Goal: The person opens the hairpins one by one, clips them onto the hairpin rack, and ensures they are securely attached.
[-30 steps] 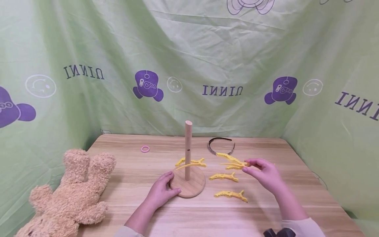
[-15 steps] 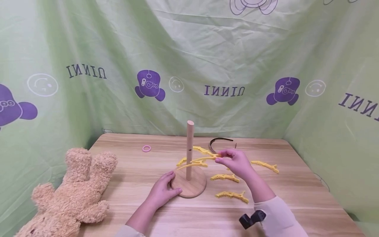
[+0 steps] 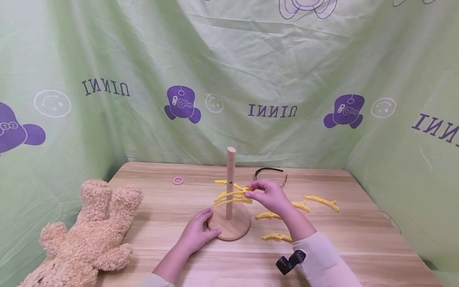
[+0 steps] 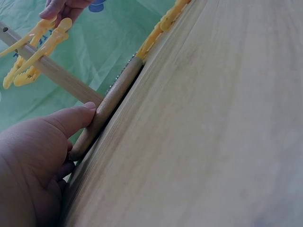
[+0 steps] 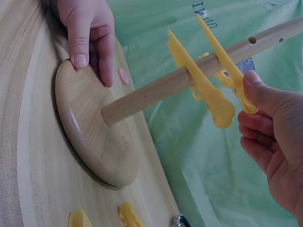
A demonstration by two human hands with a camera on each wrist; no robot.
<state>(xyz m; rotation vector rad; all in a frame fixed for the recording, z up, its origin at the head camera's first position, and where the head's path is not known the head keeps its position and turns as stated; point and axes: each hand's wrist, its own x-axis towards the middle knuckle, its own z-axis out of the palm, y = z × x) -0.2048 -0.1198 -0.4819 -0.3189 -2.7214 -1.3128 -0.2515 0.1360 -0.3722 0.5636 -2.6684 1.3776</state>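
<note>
A wooden stand with a round base and an upright post is in the middle of the table. My left hand holds the base at its left edge, thumb on top and fingers at the rim in the left wrist view. One yellow hair clip is clamped across the lower post. Just above it, my right hand pinches the tail of a second yellow hair clip between thumb and fingers. This second clip's spread arms lie either side of the post.
Several more yellow hair clips lie right of the stand, some partly hidden by the right arm. A dark headband and a pink ring lie toward the back. At left is a teddy bear. A green curtain hangs behind.
My right hand has carried the second hair clip leftward from over the loose clips to the post, and its arms now straddle it. The left hand stays on the base.
</note>
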